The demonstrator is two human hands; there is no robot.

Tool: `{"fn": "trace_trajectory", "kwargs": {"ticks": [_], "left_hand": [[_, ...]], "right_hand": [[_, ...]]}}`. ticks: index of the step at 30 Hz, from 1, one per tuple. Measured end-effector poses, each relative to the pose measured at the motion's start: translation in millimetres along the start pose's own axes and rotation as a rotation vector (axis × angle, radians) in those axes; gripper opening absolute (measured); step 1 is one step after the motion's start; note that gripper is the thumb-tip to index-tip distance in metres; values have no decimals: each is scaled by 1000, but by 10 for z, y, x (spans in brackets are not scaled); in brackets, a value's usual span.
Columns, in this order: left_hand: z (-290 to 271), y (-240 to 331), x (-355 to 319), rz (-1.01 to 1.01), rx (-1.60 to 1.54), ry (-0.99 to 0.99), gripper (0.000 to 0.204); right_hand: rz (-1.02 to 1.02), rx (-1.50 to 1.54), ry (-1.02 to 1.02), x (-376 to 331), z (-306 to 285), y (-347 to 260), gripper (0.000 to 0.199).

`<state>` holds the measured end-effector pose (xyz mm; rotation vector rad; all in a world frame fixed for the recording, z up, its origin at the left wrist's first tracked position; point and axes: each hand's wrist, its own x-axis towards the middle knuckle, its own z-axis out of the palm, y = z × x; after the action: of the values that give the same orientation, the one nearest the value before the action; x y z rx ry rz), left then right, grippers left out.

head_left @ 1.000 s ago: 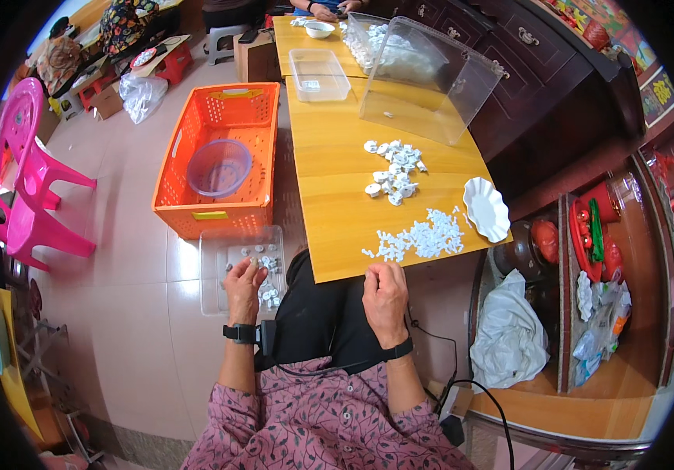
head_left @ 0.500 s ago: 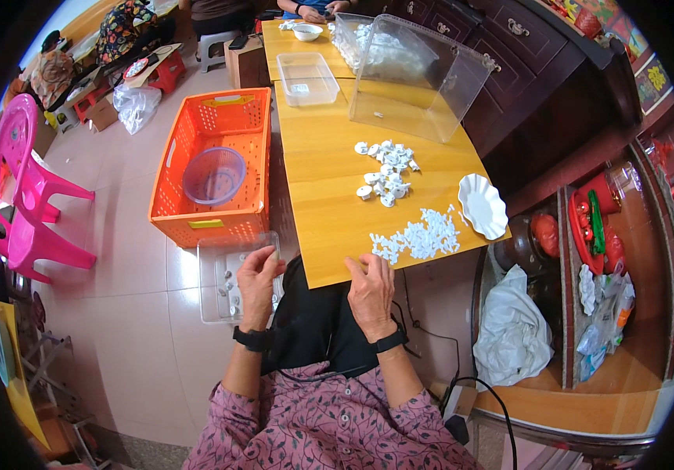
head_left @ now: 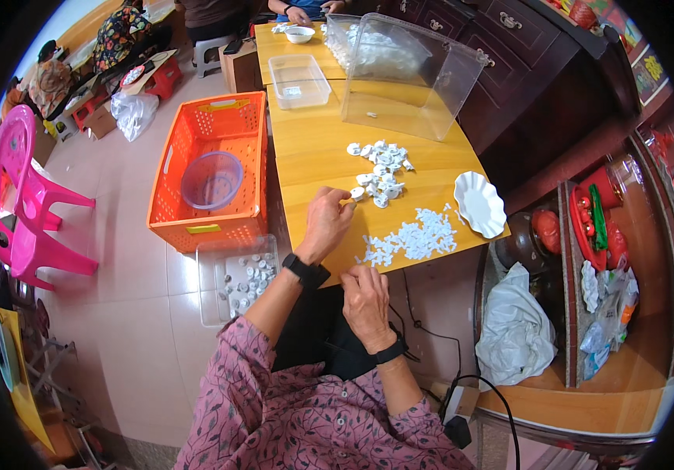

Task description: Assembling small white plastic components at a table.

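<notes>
My left hand [head_left: 326, 223] reaches out over the wooden table [head_left: 313, 149], its fingertips on a small white round piece at the near edge of a heap of white round parts [head_left: 380, 168]. A black watch sits on that wrist. My right hand [head_left: 365, 298] stays near the table's front edge, fingers curled, close to a pile of small white bits [head_left: 411, 237]; whether it holds one I cannot tell. A clear tub [head_left: 239, 276] with several white pieces stands on the floor to my left.
A white scalloped dish [head_left: 479, 204] lies at the table's right. Clear plastic boxes [head_left: 407, 74] stand further back. An orange crate [head_left: 212, 168] with a purple bowl [head_left: 211, 180] sits on the floor beside pink chairs [head_left: 28, 211]. Another person's hands [head_left: 299, 13] work at the far end.
My left hand has moved from over the floor tub up onto the table to the heap of white round parts. My right hand has stayed near the table's front edge.
</notes>
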<state>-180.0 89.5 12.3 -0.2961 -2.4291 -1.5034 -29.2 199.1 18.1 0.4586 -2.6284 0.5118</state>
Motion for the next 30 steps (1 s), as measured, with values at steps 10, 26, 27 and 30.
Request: {"fn": "trace_trajectory", "kwargs": {"ticks": [10, 26, 27, 30], "left_hand": [[331, -181, 313, 149, 191, -117, 18], [-344, 50, -413, 56, 184, -250, 19], [-392, 87, -465, 50, 167, -257, 21], [-367, 113, -571, 92, 183, -305, 28]], "right_hand": [[2, -16, 50, -27, 44, 40, 7], [318, 309, 207, -80, 12, 56, 7], [379, 375, 216, -61, -18, 30, 11], [447, 458, 228, -83, -64, 51, 13]]}}
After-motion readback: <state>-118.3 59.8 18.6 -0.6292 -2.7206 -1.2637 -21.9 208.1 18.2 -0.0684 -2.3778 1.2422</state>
